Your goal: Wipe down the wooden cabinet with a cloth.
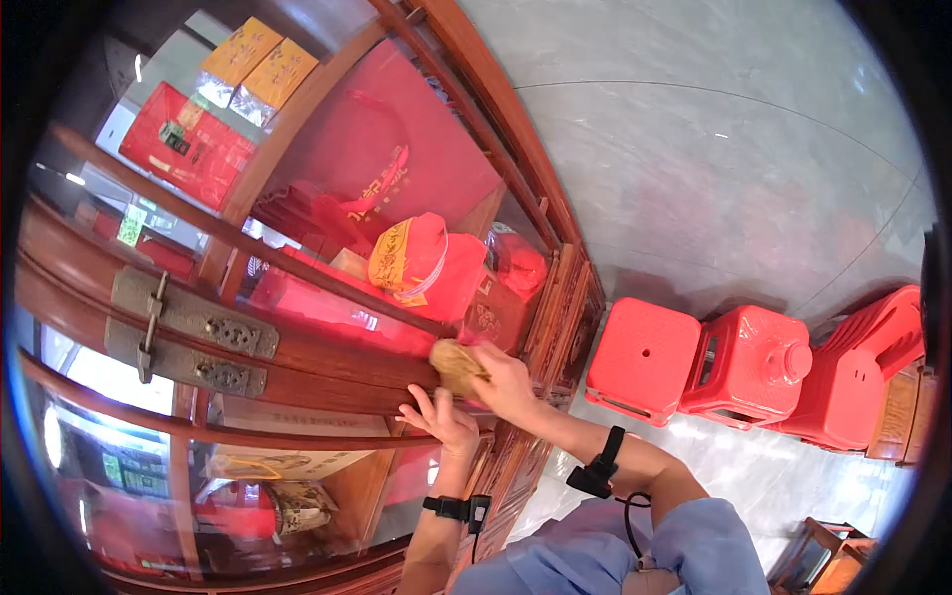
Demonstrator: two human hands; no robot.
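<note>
My right hand [509,379] grips a yellowish-brown cloth [455,367], pressed to the lower end of the wooden door stiles [335,372] of a glass-fronted cabinet. Just beside it, my left hand [446,429] holds nothing and has its fingers spread. Whether its fingertips touch the wood cannot be told. Farther up the stiles sit brass lock plates [230,336] with a metal bolt across them. Behind the glass are a large red gift bag [416,134], a red bundle with a yellow printed band [409,256] and a reddish box [497,316].
Red plastic stools [645,361] stand in a row on the grey tile floor [706,163], with a red plastic chair [848,394] beyond. Yellow boxes [242,52] and a red box [186,145] show behind the upper glass. Carved wood panels [476,513] form the cabinet's lower part.
</note>
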